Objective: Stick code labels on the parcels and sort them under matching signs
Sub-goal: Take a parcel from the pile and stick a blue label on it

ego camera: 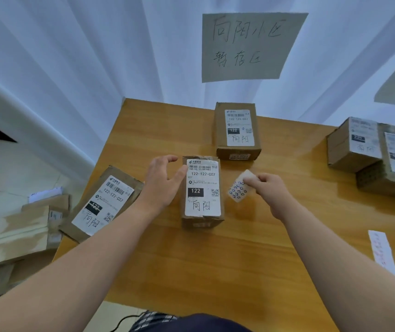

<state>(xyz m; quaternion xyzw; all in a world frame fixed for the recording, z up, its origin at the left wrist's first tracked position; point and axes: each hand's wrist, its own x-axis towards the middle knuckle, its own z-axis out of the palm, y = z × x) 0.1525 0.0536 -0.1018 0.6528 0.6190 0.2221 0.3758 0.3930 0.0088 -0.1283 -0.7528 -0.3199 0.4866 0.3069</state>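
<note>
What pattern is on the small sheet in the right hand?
Blue diamond outlines in rows on the white paper sheet; head view.

You are working on a counter (239,248) of smooth, yellow-brown wood grain that is giving off a soft sheen. The middle parcel (202,190) and the flat parcel (103,204) at the left edge are showing creased, matt brown cardboard under white paper labels. Your right hand (269,185) is pinching a label sheet (238,189) of pale paper printed blue. Past the far edge, a white cloth curtain (96,56) is hanging in soft folds, with a matt paper sign (249,46) on it.
</note>
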